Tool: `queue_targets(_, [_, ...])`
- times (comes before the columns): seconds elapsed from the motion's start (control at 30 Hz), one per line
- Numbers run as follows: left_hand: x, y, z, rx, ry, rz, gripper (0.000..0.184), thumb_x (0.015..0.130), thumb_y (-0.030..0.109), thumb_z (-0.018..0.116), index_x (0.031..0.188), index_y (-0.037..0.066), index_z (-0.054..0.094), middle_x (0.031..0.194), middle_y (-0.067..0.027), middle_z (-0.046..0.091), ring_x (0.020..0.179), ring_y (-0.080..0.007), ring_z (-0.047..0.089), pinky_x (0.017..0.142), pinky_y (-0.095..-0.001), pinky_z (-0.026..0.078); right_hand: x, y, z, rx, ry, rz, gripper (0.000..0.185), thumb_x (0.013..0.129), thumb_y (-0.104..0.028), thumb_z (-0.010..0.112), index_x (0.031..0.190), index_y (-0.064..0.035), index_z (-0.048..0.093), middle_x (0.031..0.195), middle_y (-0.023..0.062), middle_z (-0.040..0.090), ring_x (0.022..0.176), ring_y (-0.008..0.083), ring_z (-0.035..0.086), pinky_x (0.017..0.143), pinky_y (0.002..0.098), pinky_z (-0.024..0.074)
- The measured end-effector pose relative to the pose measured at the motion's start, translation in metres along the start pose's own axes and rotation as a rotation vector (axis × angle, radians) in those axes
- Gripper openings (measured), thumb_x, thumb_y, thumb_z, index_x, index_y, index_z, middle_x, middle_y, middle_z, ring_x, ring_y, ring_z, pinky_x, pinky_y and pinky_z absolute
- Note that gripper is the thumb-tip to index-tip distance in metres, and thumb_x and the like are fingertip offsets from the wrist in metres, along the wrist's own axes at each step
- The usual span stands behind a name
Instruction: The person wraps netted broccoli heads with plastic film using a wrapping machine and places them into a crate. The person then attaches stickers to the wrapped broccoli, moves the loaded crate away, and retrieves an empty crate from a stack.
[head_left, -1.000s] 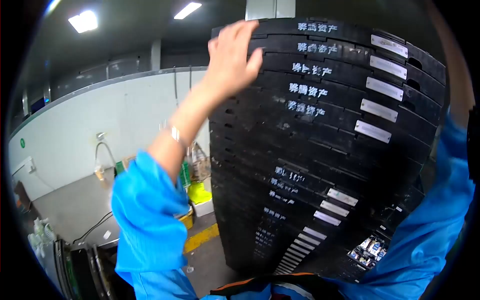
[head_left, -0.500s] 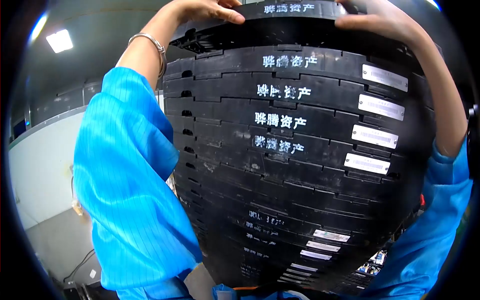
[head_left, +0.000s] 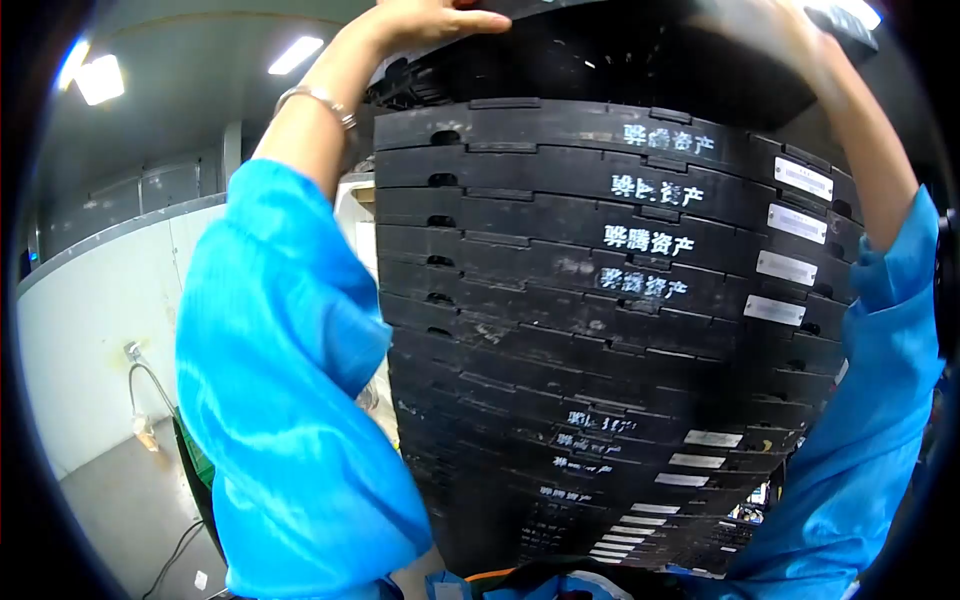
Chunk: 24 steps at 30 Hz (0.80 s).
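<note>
A tall stack of black trays (head_left: 560, 220) with white printed characters and silver barcode labels stands right in front of me. Above it, the top black tray (head_left: 600, 60) is raised and tilted, its dark underside showing. My left hand (head_left: 430, 22) grips this tray's left part at the upper edge of the view, thumb along its front. On the other side my right hand (head_left: 765, 35), blurred by motion, holds the same tray; its fingertips are hard to make out. A metal bracelet circles my left wrist.
A white partition wall (head_left: 100, 310) runs along the left, with a hose hanging from it above a grey surface (head_left: 120, 510). A black cable lies at the lower left. Small items in a tray (head_left: 750, 505) show at the lower right. Ceiling lights shine above.
Both hands have taken hold of the top tray and lifted it off the stack. Since half a second ago it has risen further and tilted, showing more underside. The view has shifted too.
</note>
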<state>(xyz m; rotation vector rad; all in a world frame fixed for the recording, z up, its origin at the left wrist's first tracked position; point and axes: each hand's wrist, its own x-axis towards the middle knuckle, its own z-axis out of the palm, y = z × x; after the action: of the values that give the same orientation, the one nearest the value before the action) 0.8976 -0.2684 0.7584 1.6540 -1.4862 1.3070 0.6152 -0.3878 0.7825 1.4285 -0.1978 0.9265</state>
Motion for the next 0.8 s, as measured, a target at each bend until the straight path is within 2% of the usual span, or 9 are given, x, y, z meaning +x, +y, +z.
queue_targets(0.1, [-0.043, -0.026, -0.012, -0.51, 0.08, -0.01, 0.063, 0.07, 0.054, 0.065, 0.111, 0.006, 0.059, 0.102, -0.0159, 0.063, 0.097, -0.0305, 0.06, 0.088, -0.0364, 0.045, 0.046, -0.017, -0.048, -0.058, 0.034, -0.107, 0.047, 0.063, -0.028, 0.074, 0.097, -0.0025, 0.052, 0.095, 0.0137, 0.052, 0.093, 0.0312, 0.051, 0.082, 0.0386, 0.0423])
queue_targets(0.2, [-0.117, -0.003, 0.008, -0.208, 0.958, -0.151, 0.05, 0.077, 0.036, 0.068, 0.109, 0.0, 0.055, 0.102, -0.0126, 0.06, 0.093, -0.0197, 0.058, 0.087, -0.0299, 0.041, 0.053, -0.043, -0.092, -0.128, 0.129, -0.162, 0.044, 0.066, -0.027, 0.072, 0.096, -0.0018, 0.053, 0.095, 0.0129, 0.052, 0.096, 0.0301, 0.05, 0.085, 0.0385, 0.0407])
queue_targets(0.27, [-0.173, 0.031, 0.015, -1.373, 0.72, -0.365, 0.052, 0.079, 0.033, 0.068, 0.108, -0.006, 0.05, 0.098, -0.0107, 0.062, 0.089, -0.0144, 0.061, 0.092, -0.0375, 0.042, 0.051, -0.074, -0.125, -0.133, 0.075, -0.132, 0.041, 0.068, -0.026, 0.071, 0.096, -0.0008, 0.054, 0.095, 0.0124, 0.052, 0.096, 0.029, 0.05, 0.086, 0.0372, 0.0399])
queue_targets(0.3, [-0.193, 0.052, 0.007, -1.839, 0.484, -0.518, 0.084, 0.073, 0.043, 0.07, 0.126, -0.008, 0.03, 0.12, -0.0205, 0.049, 0.113, -0.0234, 0.049, 0.098, -0.0499, 0.036, 0.049, -0.091, -0.142, -0.148, 0.043, -0.113, 0.04, 0.069, -0.024, 0.07, 0.097, -0.0012, 0.054, 0.095, 0.0122, 0.053, 0.096, 0.0283, 0.051, 0.086, 0.0368, 0.04])
queue_targets(0.43, [-0.186, 0.054, 0.013, -2.603, 0.16, -0.503, 0.13, 0.062, 0.057, 0.071, 0.133, -0.002, -0.021, 0.142, -0.0235, -0.013, 0.134, -0.0376, -0.007, 0.102, -0.0618, 0.016, 0.025, -0.134, -0.147, -0.098, -0.035, 0.099, 0.039, 0.07, -0.018, 0.07, 0.103, -0.0027, 0.054, 0.097, 0.0115, 0.055, 0.094, 0.0261, 0.053, 0.084, 0.0347, 0.0409])
queue_targets(0.57, [-0.162, 0.067, -0.007, -2.596, 0.291, -0.205, 0.093, 0.072, 0.05, 0.067, 0.132, -0.003, 0.021, 0.134, -0.0229, 0.031, 0.123, -0.0404, 0.032, 0.097, -0.0621, 0.028, -0.015, -0.185, -0.158, -0.115, 0.158, 0.184, 0.02, 0.072, -0.006, 0.051, 0.092, -0.0057, 0.054, 0.085, 0.0066, 0.051, 0.083, 0.0216, 0.051, 0.072, 0.0323, 0.0389])
queue_targets(0.6, [-0.155, 0.071, -0.003, -2.683, 0.267, -0.462, 0.057, 0.078, 0.041, 0.066, 0.112, -0.001, 0.047, 0.111, -0.0184, 0.054, 0.103, -0.0352, 0.052, 0.09, -0.0551, 0.04, -0.026, -0.199, -0.164, -0.094, 0.163, 0.21, 0.022, 0.072, -0.006, 0.052, 0.093, -0.0056, 0.054, 0.083, 0.006, 0.05, 0.079, 0.0213, 0.05, 0.07, 0.0321, 0.0381])
queue_targets(0.63, [-0.156, 0.079, 0.01, -2.617, 0.42, -0.617, 0.033, 0.08, 0.027, 0.063, 0.098, 0.0, 0.055, 0.098, -0.0151, 0.06, 0.091, -0.0298, 0.058, 0.084, -0.048, 0.047, -0.037, -0.217, -0.169, -0.057, 0.134, 0.277, 0.026, 0.071, -0.005, 0.052, 0.097, -0.0052, 0.054, 0.085, 0.0057, 0.05, 0.08, 0.0207, 0.049, 0.072, 0.0323, 0.0373])
queue_targets(0.8, [-0.224, 0.092, 0.041, -2.797, 0.311, -0.699, 0.027, 0.071, 0.008, 0.055, 0.096, -0.002, 0.055, 0.097, -0.0131, 0.061, 0.09, -0.0279, 0.059, 0.085, -0.0423, 0.047, -0.093, -0.28, -0.183, 0.258, -0.08, 0.413, 0.048, 0.071, -0.013, 0.061, 0.115, -0.0003, 0.048, 0.102, 0.011, 0.047, 0.099, 0.0278, 0.045, 0.087, 0.0392, 0.0335])
